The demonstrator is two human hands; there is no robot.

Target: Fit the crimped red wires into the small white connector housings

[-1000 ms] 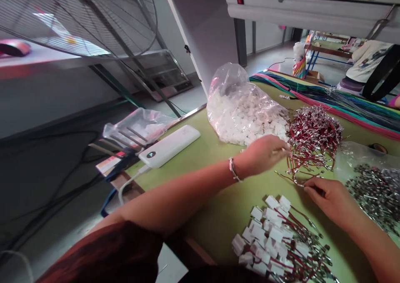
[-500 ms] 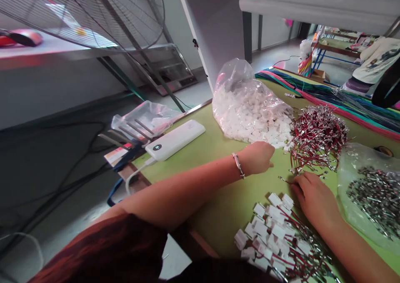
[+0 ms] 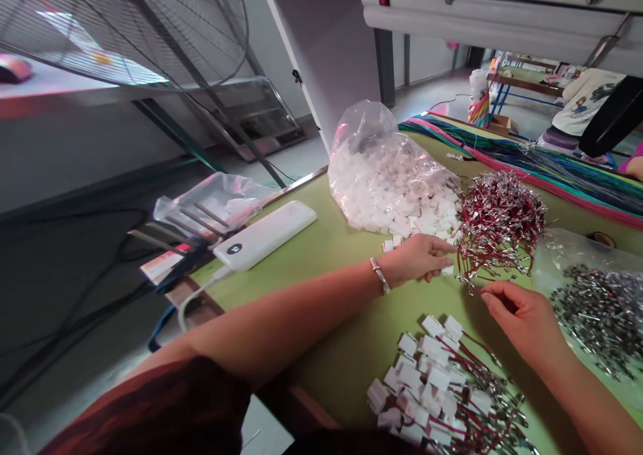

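No writing can be read: the round display on the white power bank (image 3: 266, 235), out to the left of the hands, is too small to make out. The left hand (image 3: 418, 259) has its fingers partly extended, with a white connector (image 3: 447, 270) at the fingertips; whether it is gripped, I cannot tell. The right hand (image 3: 525, 315) has thumb and forefinger nearly together; any hold on a wire is unclear. Red wires (image 3: 502, 217) heap just beyond both hands. Green bench (image 3: 351, 348) surface separates them from the wired connectors (image 3: 412, 374) nearer the body. The bench's metal-trimmed edge (image 3: 307, 179) runs beyond the power bank.
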